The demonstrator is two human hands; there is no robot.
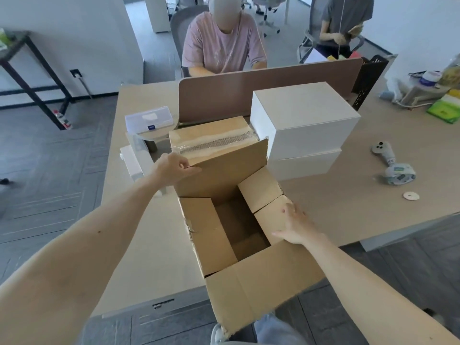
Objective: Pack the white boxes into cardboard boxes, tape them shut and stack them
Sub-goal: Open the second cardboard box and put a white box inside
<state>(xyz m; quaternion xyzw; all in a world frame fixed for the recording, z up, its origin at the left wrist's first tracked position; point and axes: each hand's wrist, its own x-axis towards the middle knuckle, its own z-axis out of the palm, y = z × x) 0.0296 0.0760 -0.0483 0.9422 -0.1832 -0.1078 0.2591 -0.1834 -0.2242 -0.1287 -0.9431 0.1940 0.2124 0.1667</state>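
An open, empty cardboard box stands at the table's near edge with its flaps spread. My left hand grips the top edge of its far flap, which stands upright. My right hand lies flat with spread fingers on the right flap, pressing it outward. Behind the open box sits a taped, closed cardboard box. To the right, two white boxes are stacked one on the other. A tape dispenser lies on the table at the far right.
A brown desk divider crosses the table's back; a person in a pink shirt sits behind it. Clear plastic cases and a small white box stand at the left. A small paper disc lies near the dispenser. Clutter fills the far right corner.
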